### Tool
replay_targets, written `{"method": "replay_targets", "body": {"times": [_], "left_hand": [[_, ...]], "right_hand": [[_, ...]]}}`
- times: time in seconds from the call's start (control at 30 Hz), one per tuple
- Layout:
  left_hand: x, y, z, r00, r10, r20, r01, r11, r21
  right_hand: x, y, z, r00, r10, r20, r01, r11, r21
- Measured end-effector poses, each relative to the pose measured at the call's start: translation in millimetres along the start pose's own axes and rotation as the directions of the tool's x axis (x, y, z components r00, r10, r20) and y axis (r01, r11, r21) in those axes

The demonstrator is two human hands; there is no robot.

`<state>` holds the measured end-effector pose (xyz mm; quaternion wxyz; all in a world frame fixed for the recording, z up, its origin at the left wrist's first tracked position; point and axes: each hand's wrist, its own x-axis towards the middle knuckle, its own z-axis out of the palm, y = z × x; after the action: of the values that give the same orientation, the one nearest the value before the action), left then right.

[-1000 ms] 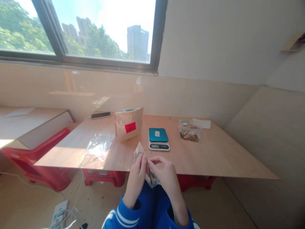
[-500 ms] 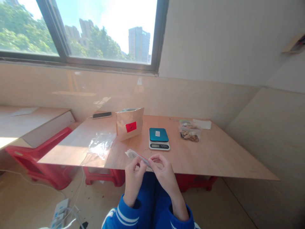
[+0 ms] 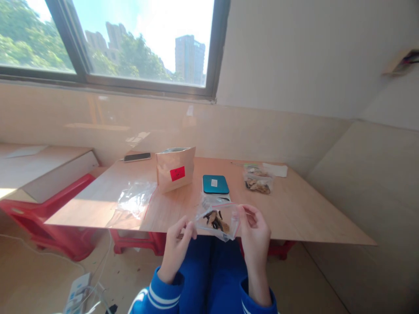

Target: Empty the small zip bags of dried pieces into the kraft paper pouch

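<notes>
in the head view, the zip-lock bag (image 3: 216,222) covers the front of the kitchen scale (image 3: 215,184), so its display is mostly hidden and any reading cannot be made out. the marks on the red label (image 3: 177,173) of the kraft pouch (image 3: 170,185) are too small to read, and what the pouch holds is out of sight. the power strip (image 3: 77,290) is cut off by the lower edge, and the red stools (image 3: 139,242) are partly covered by the wooden table (image 3: 304,209). the right hand (image 3: 257,226) has its thumb and fingers pinched together on the right end of the zip-lock bag. the left hand (image 3: 180,240) is half curled, thumb and forefinger close together at the left edge of that bag; whether they grip it or only sit beside it i cannot tell. the two hands are apart, with the bag between them, raised over the near edge of the table in front of the scale. the bag is clear and crinkled, with a thin red line along its upper side, and inside lie loose, irregular pieces, some tan, some nearly black.
</notes>
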<state>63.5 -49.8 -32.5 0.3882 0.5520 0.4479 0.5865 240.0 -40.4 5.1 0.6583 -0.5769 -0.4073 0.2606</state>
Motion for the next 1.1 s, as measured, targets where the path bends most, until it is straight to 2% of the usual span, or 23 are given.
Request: {"method": "replay_targets", "body": {"times": [0.07,0.1,0.13,0.17,0.23,0.27,0.3,0.33,0.43,0.5,0.67,0.77,0.83,0.87,1.03,1.1], "left_hand": [[1.0,-8.3,9.5,0.99,0.012,-0.141,-0.039,0.982,-0.187],[1.3,-12.9,15.8,0.976,-0.031,-0.216,-0.031,0.96,-0.278],[1.3,-17.1,22.5,0.963,-0.109,-0.245,0.01,0.927,-0.374],[1.0,-20.8,28.9,0.959,-0.202,-0.197,0.086,0.875,-0.477],[-0.3,-25.2,39.2,0.945,-0.327,0.028,0.268,0.72,-0.64],[-1.1,-26.1,42.6,0.927,-0.346,0.143,0.345,0.643,-0.684],[-1.6,-26.5,44.5,0.915,-0.347,0.208,0.385,0.59,-0.71],[-1.7,-26.8,45.2,0.912,-0.348,0.216,0.389,0.567,-0.726],[1.0,-29.4,41.3,0.923,-0.379,0.059,0.306,0.633,-0.711],[3.9,-31.9,36.9,0.926,-0.378,-0.021,0.267,0.692,-0.671],[4.6,-28.1,33.6,0.942,-0.324,-0.084,0.195,0.735,-0.649],[2.2,-25.8,34.6,0.952,-0.287,-0.104,0.155,0.749,-0.644],[2.1,-28.9,33.7,0.957,-0.271,-0.107,0.146,0.764,-0.628],[2.5,-31.6,32.5,0.958,-0.268,-0.104,0.149,0.773,-0.617],[6.3,-43.0,24.6,0.948,-0.311,-0.064,0.222,0.796,-0.564],[7.4,-43.4,22.2,0.941,-0.338,-0.034,0.262,0.787,-0.558]], "right_hand": [[-6.1,-7.2,3.8,1.0,0.01,0.02,-0.012,0.996,0.085],[-9.3,-9.2,7.1,0.999,0.019,0.035,-0.024,0.992,0.127],[-11.9,-9.7,11.0,0.998,0.031,0.056,-0.04,0.986,0.165],[-13.9,-8.8,14.9,0.996,0.045,0.081,-0.06,0.979,0.197],[-15.5,-4.1,21.5,0.987,0.074,0.145,-0.106,0.967,0.23],[-15.4,-1.3,23.8,0.98,0.08,0.183,-0.122,0.966,0.228],[-15.1,1.0,25.1,0.974,0.075,0.214,-0.122,0.969,0.214],[-14.8,2.3,25.6,0.971,0.055,0.231,-0.101,0.976,0.192],[-15.9,-1.2,22.3,0.979,-0.087,0.187,0.068,0.992,0.104],[-18.7,-6.7,19.3,0.966,-0.184,0.18,0.174,0.982,0.07],[-24.8,-7.8,24.5,0.886,-0.207,0.414,0.22,0.975,0.017],[-21.7,-1.6,31.9,0.845,-0.24,0.479,0.306,0.95,-0.064],[-15.9,0.2,34.2,0.792,-0.27,0.547,0.377,0.922,-0.091],[-12.0,0.2,34.4,0.75,-0.281,0.598,0.414,0.905,-0.094],[12.7,-3.1,35.6,0.447,-0.258,0.856,0.589,0.806,-0.065],[21.6,-5.2,39.2,0.363,-0.22,0.905,0.624,0.779,-0.061]]}}
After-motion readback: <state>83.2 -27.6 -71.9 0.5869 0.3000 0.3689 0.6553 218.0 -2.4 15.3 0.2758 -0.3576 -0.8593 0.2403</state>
